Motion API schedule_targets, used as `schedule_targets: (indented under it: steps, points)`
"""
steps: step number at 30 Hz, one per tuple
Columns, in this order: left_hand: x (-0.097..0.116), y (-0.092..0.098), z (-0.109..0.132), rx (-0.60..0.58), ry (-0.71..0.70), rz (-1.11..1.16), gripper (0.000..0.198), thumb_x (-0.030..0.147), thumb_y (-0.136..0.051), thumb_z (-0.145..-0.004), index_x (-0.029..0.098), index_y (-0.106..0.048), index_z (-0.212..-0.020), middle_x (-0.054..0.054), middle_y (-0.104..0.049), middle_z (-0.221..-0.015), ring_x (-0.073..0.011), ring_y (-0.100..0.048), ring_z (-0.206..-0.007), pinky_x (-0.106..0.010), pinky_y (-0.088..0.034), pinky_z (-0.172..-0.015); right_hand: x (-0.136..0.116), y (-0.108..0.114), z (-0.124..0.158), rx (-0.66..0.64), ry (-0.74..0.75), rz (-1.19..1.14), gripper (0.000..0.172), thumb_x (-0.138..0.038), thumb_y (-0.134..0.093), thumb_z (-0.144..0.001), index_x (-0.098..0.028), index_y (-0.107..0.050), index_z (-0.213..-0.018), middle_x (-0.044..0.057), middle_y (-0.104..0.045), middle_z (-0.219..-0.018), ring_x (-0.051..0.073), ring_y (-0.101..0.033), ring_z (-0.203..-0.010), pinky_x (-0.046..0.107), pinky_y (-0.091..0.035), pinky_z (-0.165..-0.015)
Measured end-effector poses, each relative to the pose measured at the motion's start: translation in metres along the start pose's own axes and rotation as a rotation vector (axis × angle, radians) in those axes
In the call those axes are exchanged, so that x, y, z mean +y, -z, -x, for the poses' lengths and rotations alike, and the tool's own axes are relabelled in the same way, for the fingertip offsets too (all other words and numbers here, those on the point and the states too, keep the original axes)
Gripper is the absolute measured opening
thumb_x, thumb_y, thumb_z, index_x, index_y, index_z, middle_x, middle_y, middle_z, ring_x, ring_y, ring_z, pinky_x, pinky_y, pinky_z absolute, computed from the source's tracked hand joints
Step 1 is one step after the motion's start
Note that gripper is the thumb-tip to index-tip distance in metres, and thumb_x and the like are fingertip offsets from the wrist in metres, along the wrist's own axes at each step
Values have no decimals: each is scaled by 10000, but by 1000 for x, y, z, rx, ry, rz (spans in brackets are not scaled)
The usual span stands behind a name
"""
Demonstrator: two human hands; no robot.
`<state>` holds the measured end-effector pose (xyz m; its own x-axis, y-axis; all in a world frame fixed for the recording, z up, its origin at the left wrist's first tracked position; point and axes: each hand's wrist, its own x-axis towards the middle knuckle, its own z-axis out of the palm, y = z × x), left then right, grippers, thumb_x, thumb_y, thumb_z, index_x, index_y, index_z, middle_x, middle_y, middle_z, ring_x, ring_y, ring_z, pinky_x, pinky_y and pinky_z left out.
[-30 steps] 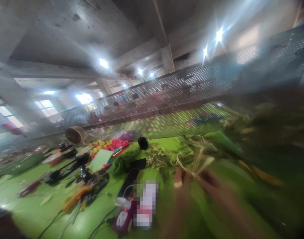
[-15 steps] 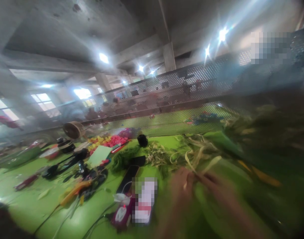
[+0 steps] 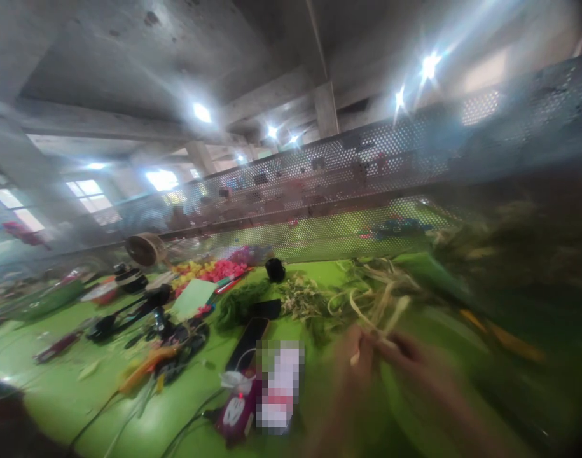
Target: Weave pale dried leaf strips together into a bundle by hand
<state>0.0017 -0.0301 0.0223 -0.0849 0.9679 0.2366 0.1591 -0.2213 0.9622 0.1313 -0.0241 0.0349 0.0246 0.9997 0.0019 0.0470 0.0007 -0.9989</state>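
At the right front of the green table, my left hand (image 3: 355,353) and my right hand (image 3: 405,350) are close together, both blurred. Their fingers are pinched on a pale, flat, leaf-like strip (image 3: 396,315) whose free ends stick up above the fingertips. Just beyond them lies a loose heap of similar pale strips (image 3: 383,283). Left of that heap is a cluster of small dried-looking pale pieces (image 3: 303,296). The fingertips' exact grip is smeared by motion.
A maroon power socket (image 3: 236,410) with cables and a dark phone (image 3: 249,340) lie left of my hands. Farther left are an orange corded tool (image 3: 147,369) and pink flower-like pieces (image 3: 226,270). A perforated metal panel (image 3: 295,235) runs along the back.
Both hands stay together on the strip, its upper end now leaning slightly more to the left. The whole view has shifted a little; the table's things lie as before.
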Motion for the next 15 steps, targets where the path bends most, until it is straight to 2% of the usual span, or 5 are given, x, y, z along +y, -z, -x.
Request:
schedule_targets:
  steps: [4, 10, 15]
  points:
    - [2, 1, 2, -65, -73, -139, 341, 487, -456, -875, 195, -525, -712, -6, -507, -690, -149, -446, -679, -264, -334, -641, 7, 1, -1, 37, 27, 35, 333, -548, -678, -601, -215, -676, -597, -6, -606, -506, 178, -557, -544, 254, -406, -512]
    - [5, 1, 4, -125, -100, -265, 271, 389, -407, -907, 199, -516, -748, -36, -535, -766, -170, -470, -717, -292, -331, -659, 15, -1, 0, 20, -39, -193, 323, -492, -710, -618, -212, -736, -777, 54, -724, -746, 257, -646, -775, 306, -483, -655]
    - [12, 2, 6, -170, -76, -261, 250, 362, -448, -882, 198, -511, -704, -40, -544, -750, -183, -483, -725, -304, -350, -678, 9, 2, 1, 68, -99, -206, 312, -488, -704, -640, -203, -715, -766, 45, -712, -722, 219, -632, -680, 289, -469, -598]
